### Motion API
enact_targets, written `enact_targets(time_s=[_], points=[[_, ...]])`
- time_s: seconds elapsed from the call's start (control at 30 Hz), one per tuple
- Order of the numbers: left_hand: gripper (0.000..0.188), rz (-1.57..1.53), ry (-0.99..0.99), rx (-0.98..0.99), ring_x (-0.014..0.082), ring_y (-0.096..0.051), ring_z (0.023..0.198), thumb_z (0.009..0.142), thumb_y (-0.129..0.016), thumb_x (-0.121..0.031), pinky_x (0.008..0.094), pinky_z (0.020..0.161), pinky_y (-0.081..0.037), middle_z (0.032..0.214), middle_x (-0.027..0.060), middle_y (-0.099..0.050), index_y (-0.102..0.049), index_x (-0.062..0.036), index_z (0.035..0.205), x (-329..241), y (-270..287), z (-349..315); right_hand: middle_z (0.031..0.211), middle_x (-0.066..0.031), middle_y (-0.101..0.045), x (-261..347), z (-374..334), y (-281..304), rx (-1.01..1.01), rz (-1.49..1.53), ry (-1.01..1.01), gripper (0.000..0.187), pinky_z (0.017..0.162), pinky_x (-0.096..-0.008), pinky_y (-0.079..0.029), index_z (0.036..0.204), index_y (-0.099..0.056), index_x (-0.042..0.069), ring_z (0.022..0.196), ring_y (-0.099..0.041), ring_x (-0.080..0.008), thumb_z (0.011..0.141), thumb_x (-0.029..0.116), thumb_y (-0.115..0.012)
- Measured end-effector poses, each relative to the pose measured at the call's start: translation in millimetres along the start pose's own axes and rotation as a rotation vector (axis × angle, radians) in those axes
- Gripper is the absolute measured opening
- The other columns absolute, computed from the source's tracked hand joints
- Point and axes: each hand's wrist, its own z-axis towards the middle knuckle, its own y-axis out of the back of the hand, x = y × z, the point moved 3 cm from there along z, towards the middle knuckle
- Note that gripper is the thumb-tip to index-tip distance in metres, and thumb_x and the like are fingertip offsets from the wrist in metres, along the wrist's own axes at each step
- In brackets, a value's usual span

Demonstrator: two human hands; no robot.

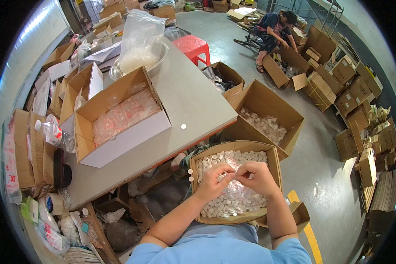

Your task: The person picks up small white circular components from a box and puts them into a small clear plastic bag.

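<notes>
In front of my body is a cardboard box [275, 163] filled with small round white discs [226, 208]. Over its middle my left hand [216, 180] and my right hand [256, 177] meet with fingertips pinched together. Between them they appear to grip a small clear plastic bag, mostly hidden by the fingers. Several flat clear bags with red marks [237, 190] lie on the discs beneath my hands. A couple of discs [190, 171] rest on the box's left rim.
On the grey table [198, 99], a white-sided box [127, 141] holds clear bags; behind it stands a metal bowl [163, 55] with a large plastic bag. Another carton of white pieces [290, 115] adjoins my box. A red stool [191, 44] and a seated person [275, 33] are farther off.
</notes>
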Motion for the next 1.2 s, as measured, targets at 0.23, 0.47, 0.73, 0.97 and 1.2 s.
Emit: enact_targets(time_s=[0.23,0.47,0.73,0.97,1.2], points=[[0.009,0.118,-0.004,-0.021,0.0242,-0.058,0.073,0.084,-0.061,-0.008,0.0324,0.066,-0.045,0.08,0.0119,-0.059,-0.06,0.0016,0.085,-6.3,-1.7,1.6,0.074,-0.0093,-0.061,-9.1,0.9,-3.3,0.038,0.005,-0.11,0.013,0.059,-0.0277,-0.047,0.084,-0.062,0.002,0.064,-0.058,-0.0152,0.076,0.007,-0.07],[0.01,0.193,-0.021,-0.075,0.0208,-0.056,0.074,0.085,-0.061,-0.009,0.0299,0.068,-0.045,0.081,0.0103,-0.059,-0.058,0.0,0.087,-5.7,-4.5,-2.5,0.077,-0.0126,-0.061,-7.2,3.8,-3.3,0.024,-0.099,0.047,0.008,0.061,-0.03,-0.047,0.085,-0.063,0.001,0.066,-0.058,-0.0218,0.078,0.002,-0.065],[0.016,0.573,-0.38,0.394,0.0241,-0.053,0.107,0.08,-0.065,-0.017,0.0451,0.087,-0.039,0.108,0.0071,-0.059,-0.06,-0.0068,0.092,-18.3,-36.5,-11.5,0.099,-0.0058,-0.059,-53.2,10.4,69.9,-0.857,0.675,-0.129,0.022,0.073,-0.0234,-0.048,0.11,-0.055,-0.001,0.086,-0.059,-0.0137,0.089,0.003,-0.057],[0.019,0.79,-0.26,0.559,0.0181,-0.048,0.115,0.076,-0.066,-0.018,0.0561,0.096,-0.024,0.112,0.0027,-0.058,-0.063,-0.0115,0.094,4.6,-51.8,-27.1,0.105,-0.0055,-0.057,-44.2,7.8,56.7,-0.67,0.583,-0.225,0.031,0.077,-0.024,-0.048,0.118,-0.052,-0.001,0.092,-0.059,-0.013,0.089,0.009,-0.058],[0.028,0.418,-0.122,0.438,0.0175,-0.05,0.111,0.071,-0.069,-0.013,0.0515,0.093,-0.025,0.104,0.001,-0.059,-0.062,-0.0128,0.098,13.0,-28.8,-15.9,0.095,-0.0147,-0.062,-38.6,3.9,27.0,-0.1,-0.088,-0.255,0.028,0.076,-0.0317,-0.05,0.109,-0.058,0.001,0.083,-0.061,-0.0259,0.082,0.007,-0.061]])
